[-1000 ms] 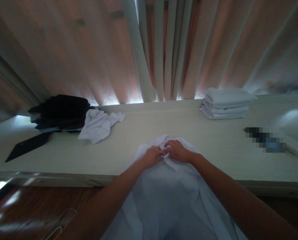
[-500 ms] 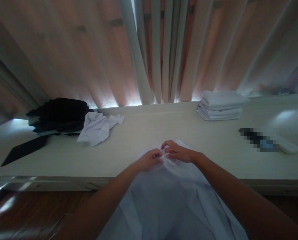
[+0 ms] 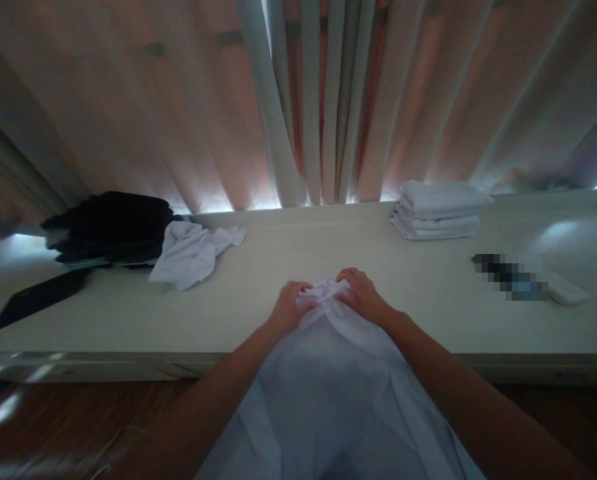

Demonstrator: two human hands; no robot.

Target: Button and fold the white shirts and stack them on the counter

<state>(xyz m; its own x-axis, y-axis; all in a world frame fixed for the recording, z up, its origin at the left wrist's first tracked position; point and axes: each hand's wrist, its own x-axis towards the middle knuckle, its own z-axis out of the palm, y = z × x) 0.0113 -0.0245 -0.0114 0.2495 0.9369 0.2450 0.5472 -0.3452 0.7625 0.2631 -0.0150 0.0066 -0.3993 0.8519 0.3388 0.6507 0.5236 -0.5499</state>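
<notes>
A white shirt (image 3: 328,380) hangs over the table's front edge toward me, its gathered collar end resting on the tabletop. My left hand (image 3: 294,303) grips the left side of that end, fingers curled over and thumb beneath. On the opposite side, my right hand (image 3: 362,293) pinches the cloth the same way. A short band of bunched fabric shows between the two hands. The lower part of the shirt runs out of view at the bottom.
On the pale table (image 3: 278,257), a stack of black folded clothes (image 3: 113,227) stands at left beside a crumpled white cloth (image 3: 185,257) and a dark flat panel (image 3: 41,300). Folded white clothes (image 3: 438,210) lie at back right, near a blurred-out object (image 3: 511,277). Curtains (image 3: 313,100) hang behind.
My hands have moved apart along the shirt's gathered end, the left one leftward and the right one slightly up. More of the bunched cloth shows between them.
</notes>
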